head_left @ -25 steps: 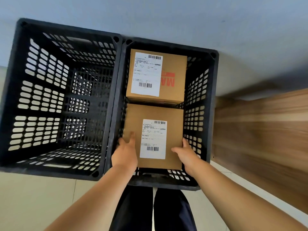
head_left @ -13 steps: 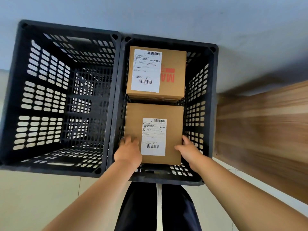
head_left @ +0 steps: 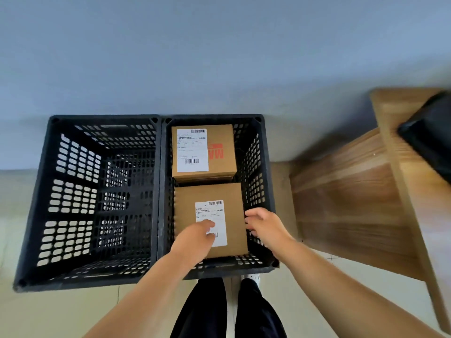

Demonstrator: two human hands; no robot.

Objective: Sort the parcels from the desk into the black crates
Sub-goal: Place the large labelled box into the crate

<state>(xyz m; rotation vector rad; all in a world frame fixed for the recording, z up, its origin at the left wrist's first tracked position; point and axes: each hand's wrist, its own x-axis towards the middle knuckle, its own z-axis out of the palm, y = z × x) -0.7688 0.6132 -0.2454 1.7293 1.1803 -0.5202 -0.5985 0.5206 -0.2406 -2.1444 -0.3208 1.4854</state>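
A: Hands over the right-hand black crate?
B: Yes. Both arms reach fwd and down from the bottom of the frame. Left hand hovers above the near parcel, fingers loosely curled, gripping nothing. Right hand sits by the parcel's right edge, fingers spread, empty.
A: Parcels?
B: Near one lies flat in that crate, label up; second parcel just behind it. Left crate alongside, rims touching. Wooden desk to the right.

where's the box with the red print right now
In the head view, the box with red print lies at the far end of the right crate, behind the plain box.
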